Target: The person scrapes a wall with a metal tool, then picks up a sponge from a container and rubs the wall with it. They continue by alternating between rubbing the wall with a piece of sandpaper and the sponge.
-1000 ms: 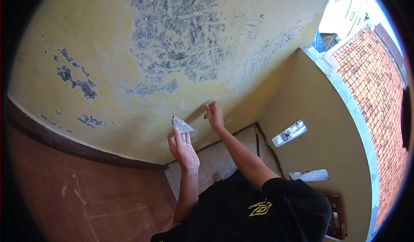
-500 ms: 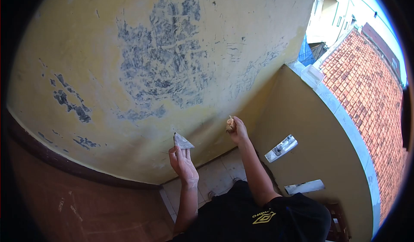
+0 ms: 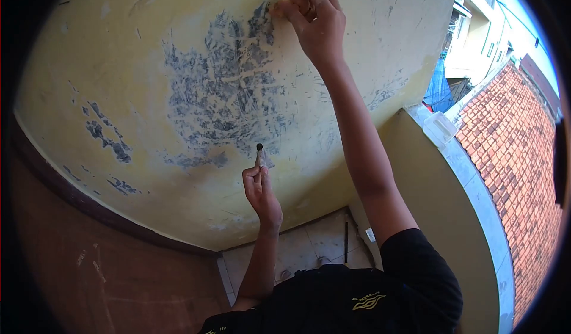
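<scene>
My right hand [image 3: 318, 22] is raised high at the upper part of the yellow wall [image 3: 196, 206], its fingers closed round a small crumpled tan piece [image 3: 277, 9]. Fingers and tan piece overlap the top edge of the dark grey scraped patch [image 3: 223, 96]; the fingers hide much of the piece. Lower down, my left hand [image 3: 260, 194] pinches a putty knife [image 3: 260, 157], coated pale, with a round black end pointing up. The knife appears in front of the patch's lower edge, its blade nearly edge-on.
A low side wall [image 3: 431, 206] with a pale tiled top [image 3: 476, 182] runs along my right, and a clear plastic container [image 3: 440, 129] sits on its corner. Beyond lies an orange tiled roof [image 3: 505, 155]. A brown surface [image 3: 119, 268] is at left, pale floor tiles [image 3: 303, 245] underfoot.
My right hand has risen from low near the corner to the top of the scraped patch. My left hand has moved up and slightly right, turning the putty knife edge-on. The view has shifted slightly.
</scene>
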The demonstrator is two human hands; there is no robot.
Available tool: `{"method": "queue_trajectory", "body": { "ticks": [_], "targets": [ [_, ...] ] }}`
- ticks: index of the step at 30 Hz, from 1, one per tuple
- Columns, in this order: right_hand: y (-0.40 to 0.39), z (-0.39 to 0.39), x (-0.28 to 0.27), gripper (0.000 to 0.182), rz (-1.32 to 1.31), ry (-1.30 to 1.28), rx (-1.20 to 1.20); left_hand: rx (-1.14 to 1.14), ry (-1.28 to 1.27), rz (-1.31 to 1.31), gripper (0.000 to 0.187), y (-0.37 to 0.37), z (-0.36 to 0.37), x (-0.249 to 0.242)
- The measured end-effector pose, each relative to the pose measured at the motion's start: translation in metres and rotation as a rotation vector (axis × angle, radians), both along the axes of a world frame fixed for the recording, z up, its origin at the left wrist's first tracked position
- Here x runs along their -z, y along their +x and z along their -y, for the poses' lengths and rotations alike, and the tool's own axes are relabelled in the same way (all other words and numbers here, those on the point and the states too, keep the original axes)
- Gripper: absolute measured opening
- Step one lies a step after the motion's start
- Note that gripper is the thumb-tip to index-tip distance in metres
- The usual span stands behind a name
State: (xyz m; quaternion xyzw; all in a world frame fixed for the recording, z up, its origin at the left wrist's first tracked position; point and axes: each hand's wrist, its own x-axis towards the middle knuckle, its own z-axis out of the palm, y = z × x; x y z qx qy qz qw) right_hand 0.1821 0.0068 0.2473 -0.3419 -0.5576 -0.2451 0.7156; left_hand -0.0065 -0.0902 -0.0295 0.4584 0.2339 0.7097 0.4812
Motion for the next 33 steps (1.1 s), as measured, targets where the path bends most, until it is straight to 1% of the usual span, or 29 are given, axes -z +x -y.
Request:
{"method": "queue_trajectory", "body": {
  "ticks": [1, 2, 4, 6, 7, 8, 10, 11, 13, 14, 16, 18, 19, 21, 22, 23, 24, 25, 26, 28, 29, 30, 31, 33],
  "targets": [
    [0.002, -0.010, -0.001, 0.017, 0.042, -0.032, -0.057, -0.022, 0.049, -0.028, 0.008, 0.007, 0.000, -0.005],
    [0.003, -0.015, 0.008, 0.017, 0.045, -0.033, -0.066, -0.032, 0.048, -0.026, 0.008, 0.013, -0.002, -0.005],
    [0.006, -0.020, 0.039, 0.023, 0.420, 0.116, 0.278, -0.023, 0.056, -0.030, 0.007, 0.025, -0.008, -0.005],
    [0.010, -0.010, 0.081, 0.028, 0.517, 0.006, 0.190, -0.026, 0.039, -0.020, 0.007, 0.034, -0.011, -0.009],
    [0.018, -0.002, 0.096, 0.031, 0.624, -0.041, 0.174, -0.021, 0.029, -0.011, 0.008, 0.037, -0.013, -0.012],
    [0.030, -0.001, 0.102, 0.031, 0.623, -0.041, 0.168, -0.027, 0.027, -0.012, 0.008, 0.038, -0.013, -0.015],
    [0.046, 0.005, 0.099, 0.031, 0.855, -0.093, 0.184, -0.027, 0.031, 0.028, 0.009, 0.043, -0.014, -0.022],
    [0.055, -0.001, 0.089, 0.035, 0.888, -0.066, 0.189, -0.006, 0.052, 0.036, 0.010, 0.043, -0.018, -0.020],
    [0.067, -0.005, 0.047, 0.035, 0.841, -0.003, 0.225, -0.026, 0.011, 0.055, 0.010, 0.051, -0.013, -0.028],
    [0.074, -0.013, 0.024, 0.031, 0.770, 0.081, 0.231, -0.045, -0.022, 0.071, 0.010, 0.054, -0.010, -0.033],
    [0.083, -0.021, -0.022, 0.022, 0.663, 0.152, 0.256, -0.059, -0.029, 0.084, 0.011, 0.065, -0.003, -0.031],
    [0.084, -0.011, -0.055, 0.024, 0.554, 0.083, 0.040, -0.008, -0.024, 0.078, 0.011, 0.076, 0.000, -0.023],
    [0.084, -0.015, -0.051, 0.024, 0.555, 0.086, 0.032, -0.042, -0.056, 0.105, 0.012, 0.083, 0.005, -0.025],
    [0.082, -0.028, -0.027, 0.022, 0.527, 0.160, 0.287, -0.055, -0.058, 0.115, 0.013, 0.086, 0.007, -0.017],
    [0.081, -0.031, -0.009, 0.023, 0.600, 0.160, 0.262, -0.058, -0.063, 0.124, 0.013, 0.087, 0.008, -0.013],
    [0.079, -0.026, 0.020, 0.024, 0.703, 0.077, 0.338, -0.070, -0.062, 0.129, 0.013, 0.086, 0.009, -0.009],
    [0.075, -0.014, 0.049, 0.025, 0.771, 0.033, 0.356, -0.088, -0.072, 0.116, 0.013, 0.084, 0.011, -0.005],
    [0.078, -0.016, 0.080, 0.025, 0.872, 0.034, 0.355, -0.105, -0.081, 0.103, 0.012, 0.082, 0.011, -0.002],
    [0.078, -0.013, 0.108, 0.025, 0.917, 0.041, 0.371, -0.117, -0.084, 0.108, 0.012, 0.081, 0.011, 0.000],
    [0.087, -0.012, 0.163, 0.012, 1.069, -0.030, 0.369, -0.152, -0.102, 0.109, 0.011, 0.080, 0.016, 0.008],
    [0.092, -0.012, 0.182, 0.010, 1.130, -0.024, 0.333, -0.161, -0.106, 0.104, 0.010, 0.080, 0.018, 0.013],
    [0.094, -0.008, 0.188, 0.010, 1.188, -0.016, 0.300, -0.165, -0.110, 0.103, 0.010, 0.078, 0.021, 0.016],
    [0.098, -0.009, 0.187, 0.010, 1.189, -0.013, 0.297, -0.172, -0.118, 0.090, 0.010, 0.077, 0.024, 0.018],
    [0.107, -0.017, 0.169, 0.011, 1.277, 0.006, 0.260, -0.183, -0.117, 0.083, 0.010, 0.078, 0.031, 0.019]
  ]
}}
